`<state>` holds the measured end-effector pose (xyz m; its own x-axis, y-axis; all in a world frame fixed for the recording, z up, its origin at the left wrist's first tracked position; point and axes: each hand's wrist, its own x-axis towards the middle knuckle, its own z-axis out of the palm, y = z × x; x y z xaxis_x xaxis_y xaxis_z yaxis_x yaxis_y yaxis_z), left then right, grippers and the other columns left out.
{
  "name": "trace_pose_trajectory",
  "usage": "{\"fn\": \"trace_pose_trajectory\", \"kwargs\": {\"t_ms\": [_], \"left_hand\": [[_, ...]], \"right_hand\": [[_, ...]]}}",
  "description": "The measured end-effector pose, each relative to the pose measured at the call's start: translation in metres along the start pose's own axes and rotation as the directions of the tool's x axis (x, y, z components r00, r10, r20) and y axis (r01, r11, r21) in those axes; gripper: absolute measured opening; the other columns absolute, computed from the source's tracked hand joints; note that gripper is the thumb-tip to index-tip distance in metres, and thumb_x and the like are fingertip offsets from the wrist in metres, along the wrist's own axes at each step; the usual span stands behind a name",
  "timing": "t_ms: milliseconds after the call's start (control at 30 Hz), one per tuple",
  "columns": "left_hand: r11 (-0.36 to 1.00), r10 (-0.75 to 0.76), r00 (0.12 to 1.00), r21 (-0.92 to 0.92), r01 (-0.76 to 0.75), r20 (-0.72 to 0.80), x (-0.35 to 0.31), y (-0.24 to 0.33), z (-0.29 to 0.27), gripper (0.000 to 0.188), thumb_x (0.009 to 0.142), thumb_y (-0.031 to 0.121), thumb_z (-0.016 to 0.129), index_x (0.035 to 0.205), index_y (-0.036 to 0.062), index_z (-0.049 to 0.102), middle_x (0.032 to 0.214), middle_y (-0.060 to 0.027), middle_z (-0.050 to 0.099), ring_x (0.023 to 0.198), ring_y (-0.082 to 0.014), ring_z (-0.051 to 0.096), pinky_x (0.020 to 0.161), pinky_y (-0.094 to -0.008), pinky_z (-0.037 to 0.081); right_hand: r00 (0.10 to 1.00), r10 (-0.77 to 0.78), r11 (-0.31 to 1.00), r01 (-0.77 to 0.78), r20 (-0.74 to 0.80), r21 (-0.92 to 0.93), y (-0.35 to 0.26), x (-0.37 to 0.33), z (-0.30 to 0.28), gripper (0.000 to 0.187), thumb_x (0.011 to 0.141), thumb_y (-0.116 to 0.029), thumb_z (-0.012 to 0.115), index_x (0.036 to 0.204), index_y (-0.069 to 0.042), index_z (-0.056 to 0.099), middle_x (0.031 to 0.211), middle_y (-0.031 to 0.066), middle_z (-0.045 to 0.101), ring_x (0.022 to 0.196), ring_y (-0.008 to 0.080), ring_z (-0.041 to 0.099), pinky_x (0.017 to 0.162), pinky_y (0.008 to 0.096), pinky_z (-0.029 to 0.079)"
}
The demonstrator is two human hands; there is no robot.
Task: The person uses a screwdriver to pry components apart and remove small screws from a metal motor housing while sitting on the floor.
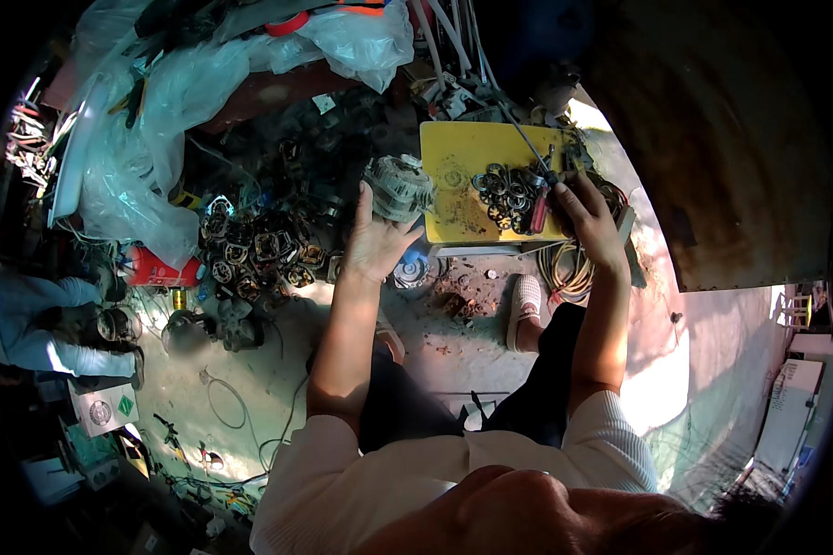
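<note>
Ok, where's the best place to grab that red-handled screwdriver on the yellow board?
Probably the red handle of the screwdriver, from the right side, where the right hand is. The thin shaft angles up-left, and metal rings crowd its left on the yellow board.

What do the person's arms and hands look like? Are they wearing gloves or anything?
No gloves. Both the left hand and the right hand are bare, with no rings or watch that I can see. The forearms are bare too. The person wears a white, finely ribbed top, and its sleeves are pushed up to about the elbows. Nothing else covers the arms.
</note>
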<state>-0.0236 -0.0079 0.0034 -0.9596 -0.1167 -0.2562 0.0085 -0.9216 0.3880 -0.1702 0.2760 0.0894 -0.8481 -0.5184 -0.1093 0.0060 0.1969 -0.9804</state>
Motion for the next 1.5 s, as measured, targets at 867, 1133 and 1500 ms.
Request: {"fn": "trace_pose_trajectory", "kwargs": {"t_ms": [867, 1133, 1500], "left_hand": [[0.927, -0.303, 0.910, 0.132, 0.350, -0.284, -0.076, -0.107, -0.039, 0.070, 0.078, 0.053, 0.076, 0.134, 0.0189, 0.052, 0.137, -0.0061, 0.055, 0.130, -0.0325, 0.046, 0.107, -0.0705, 0.020], [0.874, -0.314, 0.877, 0.250, 0.417, -0.365, -0.067, -0.124, -0.048, 0.076, 0.071, 0.059, 0.077, 0.132, 0.0200, 0.054, 0.131, -0.0047, 0.059, 0.124, -0.0300, 0.052, 0.106, -0.0698, 0.016], [0.926, -0.308, 0.892, 0.109, 0.361, -0.332, -0.060, -0.136, -0.061, 0.047, 0.076, 0.040, 0.080, 0.113, 0.0179, 0.062, 0.108, -0.0041, 0.066, 0.102, -0.0258, 0.062, 0.092, -0.0610, 0.046]], "right_hand": [[0.997, 0.069, 0.925, -0.080, -0.042, -0.372, 0.044, -0.239, 0.107, 0.041, 0.096, -0.015, 0.057, 0.137, -0.015, 0.054, 0.088, 0.0178, 0.064, 0.092, 0.0257, 0.069, 0.086, 0.0376, 0.053], [0.978, 0.209, 0.965, -0.201, 0.029, -0.166, 0.056, -0.248, 0.105, 0.046, 0.098, -0.011, 0.052, 0.143, -0.018, 0.048, 0.101, 0.0160, 0.063, 0.083, 0.0192, 0.070, 0.067, 0.0302, 0.058], [0.925, 0.349, 0.931, -0.325, 0.153, -0.164, 0.064, -0.234, 0.102, 0.050, 0.101, -0.016, 0.047, 0.150, -0.012, 0.038, 0.099, 0.0040, 0.064, 0.071, 0.0085, 0.064, 0.054, 0.0212, 0.049]]}}
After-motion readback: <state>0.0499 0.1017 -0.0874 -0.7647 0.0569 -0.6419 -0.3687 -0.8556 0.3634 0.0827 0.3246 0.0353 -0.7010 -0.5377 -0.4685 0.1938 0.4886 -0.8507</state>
